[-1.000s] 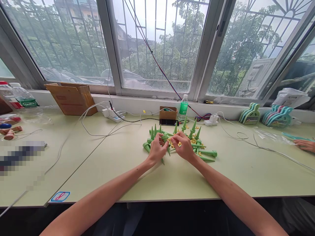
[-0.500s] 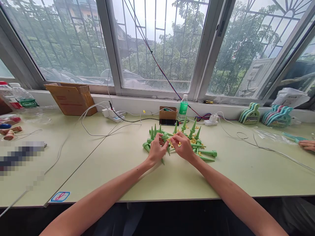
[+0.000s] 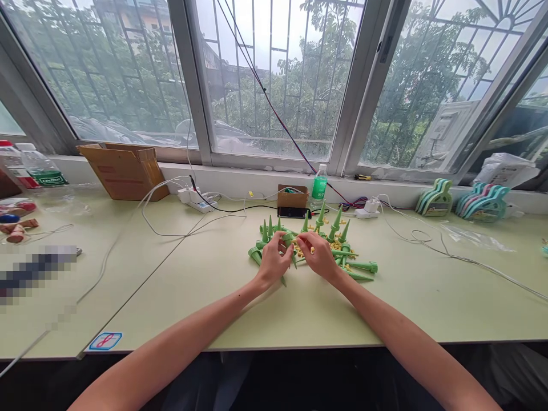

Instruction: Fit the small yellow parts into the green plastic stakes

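My left hand point(image 3: 274, 264) is closed around a green plastic plant-watering spike point(image 3: 287, 236), its cap end up and its point down. My right hand point(image 3: 320, 258) pinches a small yellow piece, apparently a valve, at the side of that spike's cap; the fingertips partly hide it. More green spikes point(image 3: 363, 266) surround both hands, some standing point up and some lying on the table. Among them, just behind my right hand, lies a loose heap of small yellow valves point(image 3: 337, 246).
Behind the spikes stand a small cardboard box point(image 3: 293, 197), a phone point(image 3: 293, 213) and a green-labelled bottle point(image 3: 319, 186). White cables point(image 3: 194, 231) cross the table on both sides. Pastel hangers point(image 3: 434, 198) and a clear plastic bag point(image 3: 477, 237) are at right, a larger carton point(image 3: 124, 173) at left.
My hands stay almost in place, with the held spike tilting slightly. At the right edge, another person's hand and a teal item have moved right, nearly out of view.
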`<state>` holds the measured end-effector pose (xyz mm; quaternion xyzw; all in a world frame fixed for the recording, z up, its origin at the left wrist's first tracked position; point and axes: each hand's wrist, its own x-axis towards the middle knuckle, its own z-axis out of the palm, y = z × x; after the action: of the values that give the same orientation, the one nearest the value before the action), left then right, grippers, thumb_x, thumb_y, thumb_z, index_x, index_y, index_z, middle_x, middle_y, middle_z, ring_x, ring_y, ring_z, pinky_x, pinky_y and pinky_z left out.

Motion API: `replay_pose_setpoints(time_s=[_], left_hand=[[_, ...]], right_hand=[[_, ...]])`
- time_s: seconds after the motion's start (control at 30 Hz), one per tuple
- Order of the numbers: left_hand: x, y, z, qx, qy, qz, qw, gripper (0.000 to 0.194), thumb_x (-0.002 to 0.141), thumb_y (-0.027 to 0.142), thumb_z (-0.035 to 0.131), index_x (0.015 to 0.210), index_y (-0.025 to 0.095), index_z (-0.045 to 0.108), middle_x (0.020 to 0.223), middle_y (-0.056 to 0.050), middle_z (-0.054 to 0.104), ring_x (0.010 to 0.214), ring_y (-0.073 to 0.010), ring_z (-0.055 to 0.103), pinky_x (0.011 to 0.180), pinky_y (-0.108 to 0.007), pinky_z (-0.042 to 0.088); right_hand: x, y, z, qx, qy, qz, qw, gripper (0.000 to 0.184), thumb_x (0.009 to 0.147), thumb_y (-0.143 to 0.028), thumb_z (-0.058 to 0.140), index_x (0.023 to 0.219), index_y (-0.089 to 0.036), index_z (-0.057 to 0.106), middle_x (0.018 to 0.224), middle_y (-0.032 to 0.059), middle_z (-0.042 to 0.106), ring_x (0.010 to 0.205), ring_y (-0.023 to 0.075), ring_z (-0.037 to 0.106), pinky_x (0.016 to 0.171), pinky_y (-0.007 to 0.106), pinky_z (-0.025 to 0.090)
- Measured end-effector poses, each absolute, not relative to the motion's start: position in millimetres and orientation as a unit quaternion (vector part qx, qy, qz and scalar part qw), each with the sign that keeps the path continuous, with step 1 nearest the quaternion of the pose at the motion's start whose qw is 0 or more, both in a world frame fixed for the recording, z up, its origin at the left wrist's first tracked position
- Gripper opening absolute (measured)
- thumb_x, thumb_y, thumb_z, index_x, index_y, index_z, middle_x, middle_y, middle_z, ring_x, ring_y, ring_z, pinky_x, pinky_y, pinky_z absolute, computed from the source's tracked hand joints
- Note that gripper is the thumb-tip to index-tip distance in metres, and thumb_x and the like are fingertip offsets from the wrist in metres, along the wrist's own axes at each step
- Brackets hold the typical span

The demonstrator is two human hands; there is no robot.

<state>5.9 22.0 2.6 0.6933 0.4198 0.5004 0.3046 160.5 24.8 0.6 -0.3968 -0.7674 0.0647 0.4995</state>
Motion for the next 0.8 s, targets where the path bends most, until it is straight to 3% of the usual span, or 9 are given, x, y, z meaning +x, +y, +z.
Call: replay_pose_setpoints(time_s=[0.37,0.6,0.8], left_hand=[[9.3,18.5,3.9,0.701,0.389,0.512,0.309,0.028,0.084,0.036,0.055,0.106,0.019,0.050,0.083,-0.002,0.054,0.053,-0.0082,0.055,0.044,-0.019,0.047],[9.6,17.8,5.9,0.656,0.369,0.549,0.364,0.042,0.090,0.047,0.046,0.125,0.024,0.042,0.087,-0.001,0.054,0.050,-0.0078,0.057,0.043,-0.021,0.047],[10.8,24.2,5.9,0.584,0.349,0.573,0.457,0.042,0.089,0.056,0.043,0.098,0.017,0.054,0.075,-0.001,0.056,0.052,-0.0112,0.058,0.043,-0.022,0.048]], right_hand=[[161.9,28.3,-1.7,-0.392,-0.760,0.080,0.512,0.016,0.094,-0.027,0.047,0.090,-0.019,0.060,0.083,0.0054,0.062,0.072,0.0167,0.056,0.067,0.028,0.046],[161.9,25.5,1.0,-0.400,-0.744,0.074,0.530,0.019,0.094,-0.030,0.046,0.089,-0.019,0.060,0.079,0.0043,0.061,0.066,0.0151,0.054,0.063,0.027,0.046],[160.3,21.9,3.9,-0.388,-0.745,0.069,0.538,0.019,0.095,-0.029,0.045,0.089,-0.019,0.060,0.081,0.0052,0.061,0.069,0.0153,0.055,0.063,0.027,0.046]])
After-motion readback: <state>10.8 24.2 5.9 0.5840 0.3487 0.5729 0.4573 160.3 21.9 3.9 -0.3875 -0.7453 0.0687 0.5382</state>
